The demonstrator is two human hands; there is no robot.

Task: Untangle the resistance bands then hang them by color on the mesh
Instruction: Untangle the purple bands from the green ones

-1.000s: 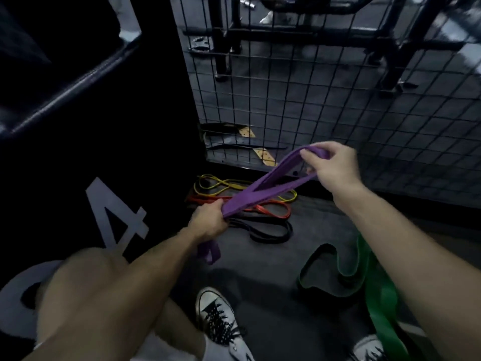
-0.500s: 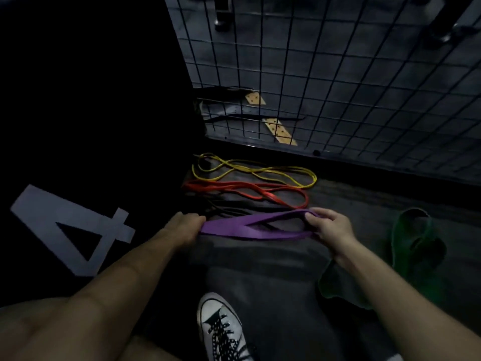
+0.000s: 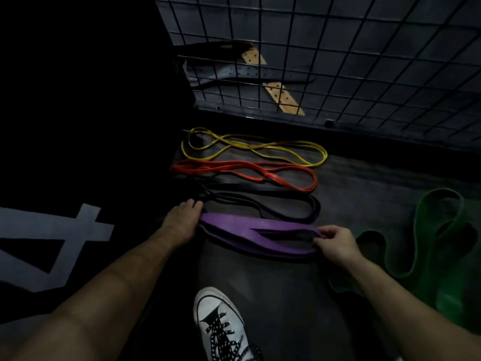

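The purple band [image 3: 256, 237] has come down from mid-air onto the floor, at 6 o'clock of the black band [image 3: 263, 201]. Left hand [image 3: 182, 225] lies on its end; whether the fingers grip it, I cannot tell. Right hand [image 3: 335, 243] pinches the other. Four bands lie sorted; the green band [image 3: 440, 246] stays heaped at 3 o'clock, none hung on the mesh [image 3: 338, 53].

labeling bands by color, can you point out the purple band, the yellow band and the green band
purple band [image 3: 234, 225]: head view, on its flat upper strap near the left end
yellow band [image 3: 270, 145]: head view, on its middle strands
green band [image 3: 426, 246]: head view, on its wide folded middle
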